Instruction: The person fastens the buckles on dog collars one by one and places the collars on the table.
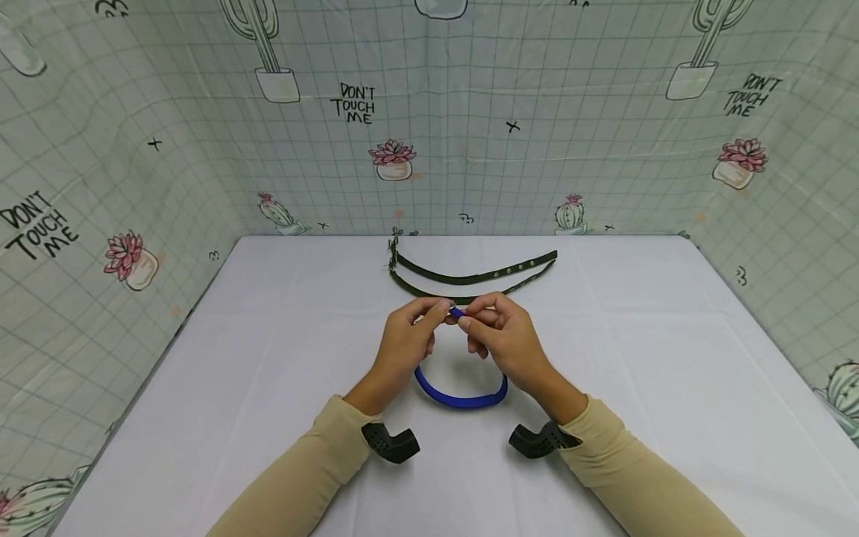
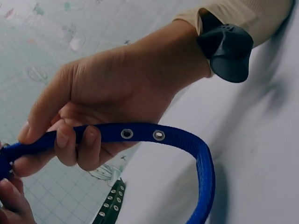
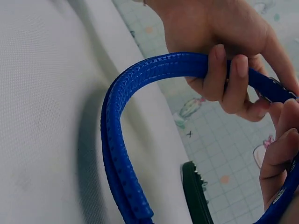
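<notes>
A blue collar [image 1: 463, 403] hangs in a loop between both hands above the white table. My left hand [image 1: 406, 332] pinches its far side between thumb and fingers; in the right wrist view that hand's fingers [image 3: 216, 77] curl round the band near a metal part. My right hand [image 1: 513, 339] pinches the collar right beside the left fingertips. Seen from the left wrist, several metal eyelets [image 2: 159, 135] show along the band near the right hand's fingers [image 2: 91, 137]. Fingertips partly hide where the two ends meet, so I cannot tell whether it is fastened.
Behind the hands, a dark green collar [image 1: 463, 280] with eyelets at one end lies on the table [image 1: 624, 373]. Grid-patterned cloth [image 1: 463, 171] with cactus drawings hangs around the back and sides. Each wrist carries a black mount [image 1: 396, 445].
</notes>
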{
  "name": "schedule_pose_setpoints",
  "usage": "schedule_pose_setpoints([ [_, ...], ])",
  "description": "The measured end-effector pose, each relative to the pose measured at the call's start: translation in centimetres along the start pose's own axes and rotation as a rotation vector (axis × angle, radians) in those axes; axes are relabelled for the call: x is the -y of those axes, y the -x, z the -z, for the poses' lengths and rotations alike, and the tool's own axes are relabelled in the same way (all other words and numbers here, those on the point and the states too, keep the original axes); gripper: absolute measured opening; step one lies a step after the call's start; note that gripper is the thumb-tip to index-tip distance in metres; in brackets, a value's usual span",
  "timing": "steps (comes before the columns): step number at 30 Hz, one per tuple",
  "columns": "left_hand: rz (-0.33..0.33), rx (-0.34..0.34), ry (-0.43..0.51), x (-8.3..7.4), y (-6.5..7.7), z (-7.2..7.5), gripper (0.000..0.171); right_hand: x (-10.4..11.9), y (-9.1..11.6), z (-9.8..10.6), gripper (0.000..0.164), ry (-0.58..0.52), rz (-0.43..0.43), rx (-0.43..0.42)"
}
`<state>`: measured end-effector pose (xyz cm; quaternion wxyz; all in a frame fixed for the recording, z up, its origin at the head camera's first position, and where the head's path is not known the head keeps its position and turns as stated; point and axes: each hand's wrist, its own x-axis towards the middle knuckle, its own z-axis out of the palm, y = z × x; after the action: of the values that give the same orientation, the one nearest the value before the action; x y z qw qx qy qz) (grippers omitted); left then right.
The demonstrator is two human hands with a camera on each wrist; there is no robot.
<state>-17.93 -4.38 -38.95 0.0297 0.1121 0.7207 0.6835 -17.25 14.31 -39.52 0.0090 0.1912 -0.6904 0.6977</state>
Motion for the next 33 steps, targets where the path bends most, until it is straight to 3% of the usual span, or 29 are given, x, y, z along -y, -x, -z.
schedule_pose_setpoints([
  [4, 0.037, 0.010, -0.013, -0.22, 0.13, -0.21, 0.028, 0.14, 0.06, -0.09, 0.029, -0.007, -0.012, 0.005],
  [8, 0.050, 0.053, 0.039, -0.37, 0.17, -0.35, 0.024, 0.24, 0.08, 0.01, 0.029, 0.006, 0.020, 0.018],
  [13, 0.008, 0.103, 0.082, -0.50, 0.31, -0.48, 0.020, 0.12, 0.04, 0.17, 0.024, 0.046, 0.048, 0.056],
  [20, -0.059, 0.131, 0.069, -0.41, 0.41, -0.53, 0.017, 0.29, -0.12, 0.06, 0.022, 0.162, -0.015, 0.050],
  [26, -0.084, 0.184, 0.090, -0.64, 0.60, -0.48, 0.017, 0.38, -0.12, -0.01, 0.025, 0.257, -0.017, 0.065],
  [33, -0.115, 0.217, 0.113, -0.54, 0.43, -0.37, 0.016, 0.61, -0.12, 0.03, 0.020, 0.272, 0.009, 0.054],
])
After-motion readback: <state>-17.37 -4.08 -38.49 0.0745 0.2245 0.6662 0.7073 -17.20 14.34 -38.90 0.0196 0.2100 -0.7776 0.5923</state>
